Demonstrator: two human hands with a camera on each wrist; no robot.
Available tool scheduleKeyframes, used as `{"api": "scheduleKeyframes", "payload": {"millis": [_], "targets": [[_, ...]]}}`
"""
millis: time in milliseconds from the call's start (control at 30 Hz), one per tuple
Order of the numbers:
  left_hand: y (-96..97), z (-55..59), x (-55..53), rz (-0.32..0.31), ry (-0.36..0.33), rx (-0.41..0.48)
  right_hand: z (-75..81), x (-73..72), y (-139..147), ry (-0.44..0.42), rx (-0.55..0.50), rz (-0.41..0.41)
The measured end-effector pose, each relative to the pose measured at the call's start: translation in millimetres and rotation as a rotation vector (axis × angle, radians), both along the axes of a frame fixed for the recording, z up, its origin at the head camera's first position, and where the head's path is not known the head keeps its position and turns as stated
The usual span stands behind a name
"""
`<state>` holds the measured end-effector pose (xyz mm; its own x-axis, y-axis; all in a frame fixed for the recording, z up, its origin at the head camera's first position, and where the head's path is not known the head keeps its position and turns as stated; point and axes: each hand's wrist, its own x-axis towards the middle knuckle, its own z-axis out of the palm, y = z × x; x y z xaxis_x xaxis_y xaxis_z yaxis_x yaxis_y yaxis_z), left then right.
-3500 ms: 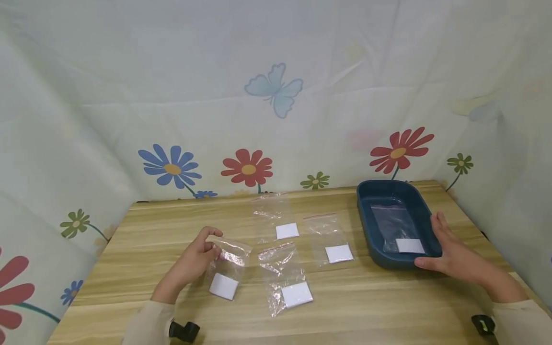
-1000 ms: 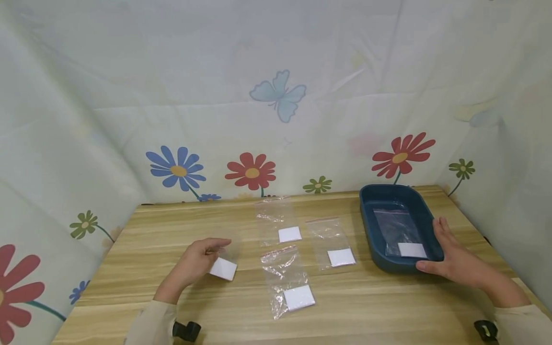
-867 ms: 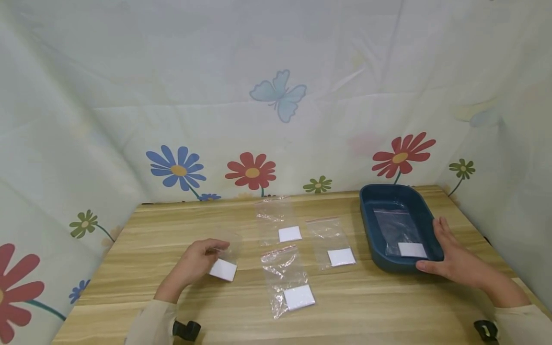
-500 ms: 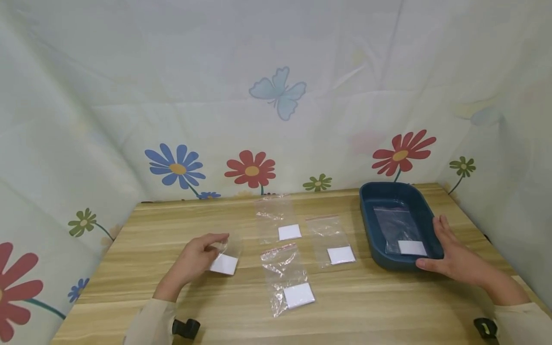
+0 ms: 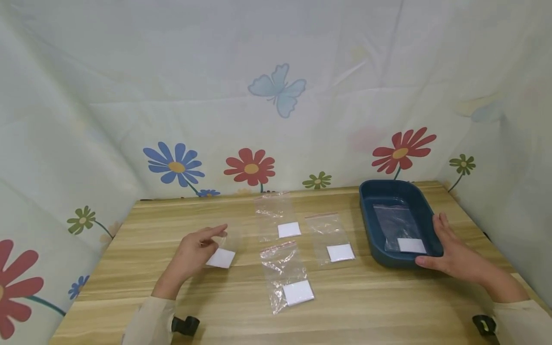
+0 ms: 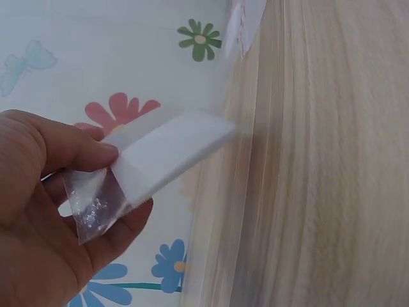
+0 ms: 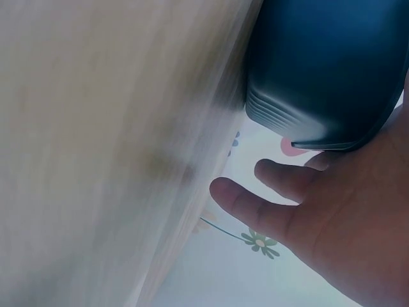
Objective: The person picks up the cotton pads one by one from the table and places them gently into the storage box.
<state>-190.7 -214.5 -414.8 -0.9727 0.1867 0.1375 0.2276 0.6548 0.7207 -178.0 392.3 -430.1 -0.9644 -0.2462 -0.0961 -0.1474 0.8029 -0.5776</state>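
My left hand [image 5: 194, 251] pinches a clear zip bag [image 6: 96, 201] with a flat white rectangular pad [image 6: 169, 150] in it, at the table's left side. In the left wrist view the thumb presses on the bag beside the pad, fingers underneath. My right hand [image 5: 457, 261] rests at the near right corner of a dark blue plastic tray [image 5: 375, 251], thumb on the near wall and fingers extended along the right side. Inside the tray lies another zip bag [image 5: 392, 220] with a white pad [image 5: 411, 245].
Three more zip bags lie mid-table, each with a white pad: one far back [image 5: 273, 211], one nearer the tray [image 5: 323, 232], one in front [image 5: 280, 268]. A flowered cloth [image 5: 194, 86] hangs behind the wooden table [image 5: 366, 306].
About three seconds ago the left hand's bag hung spread out with its pad lower; now it is bunched up and the pad sits close to the fingers. The right hand stays at the tray.
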Motion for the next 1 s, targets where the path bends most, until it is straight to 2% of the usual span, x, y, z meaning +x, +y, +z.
{"api": "scheduleKeyframes", "payload": {"millis": [267, 500, 800, 1000], "targets": [[-0.3, 4.3, 1.2, -0.018, 0.010, 0.013, 0.9, 3.5, 1, 0.010, -0.019, 0.006], [0.3, 10.0, 3.6, -0.041, 0.016, 0.075, -0.2, 5.8, 4, 0.012, -0.047, 0.020], [5.6, 10.5, 6.2, -0.078, 0.044, 0.095, -0.4, 1.3, 4, 0.023, -0.059, 0.043], [12.2, 15.9, 7.3, -0.062, 0.021, 0.107, 1.5, 2.3, 2, 0.012, -0.068, 0.036]]}}
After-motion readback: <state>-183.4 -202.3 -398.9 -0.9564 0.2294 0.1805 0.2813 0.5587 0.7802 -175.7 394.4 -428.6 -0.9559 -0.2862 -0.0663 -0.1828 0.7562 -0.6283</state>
